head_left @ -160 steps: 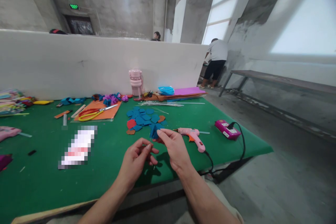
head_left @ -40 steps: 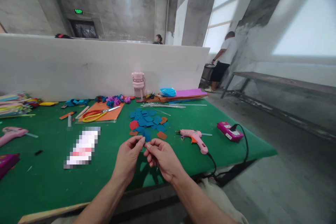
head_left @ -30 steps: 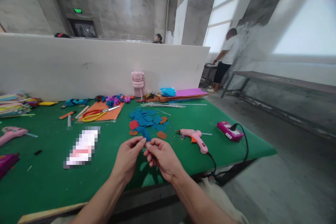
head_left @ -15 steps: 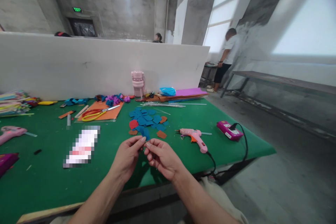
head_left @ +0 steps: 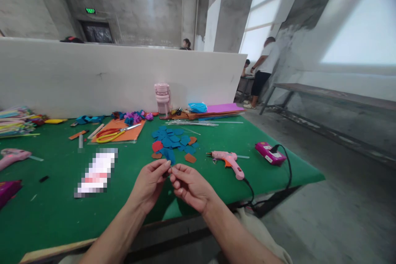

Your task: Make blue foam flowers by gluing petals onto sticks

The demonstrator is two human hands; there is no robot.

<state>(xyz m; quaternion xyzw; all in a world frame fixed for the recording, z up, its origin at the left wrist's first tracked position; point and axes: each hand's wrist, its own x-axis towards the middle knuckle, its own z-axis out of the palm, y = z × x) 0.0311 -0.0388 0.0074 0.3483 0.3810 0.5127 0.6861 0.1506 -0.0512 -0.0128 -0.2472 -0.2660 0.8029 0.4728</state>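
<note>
On my feed the left hand [head_left: 150,183] and right hand [head_left: 190,185] meet fingertip to fingertip above the near edge of the green surface [head_left: 62,202]. Both pinch one small blue foam piece [head_left: 171,159]. At twelve o'clock from them I see a pile of blue foam cut-outs [head_left: 173,139], with a few red and brown ones at its rim. A pink glue gun [head_left: 228,160] lies at two o'clock, its black cord [head_left: 249,187] dropping over the edge. At ten o'clock, scissors [head_left: 113,133] rest on an orange sheet [head_left: 131,133].

One head-worn view, at the near edge of the desk [head_left: 55,210], facing forward and down, left hand [head_left: 151,184] and right hand [head_left: 191,186] close below, partition [head_left: 77,78] beyond
</note>
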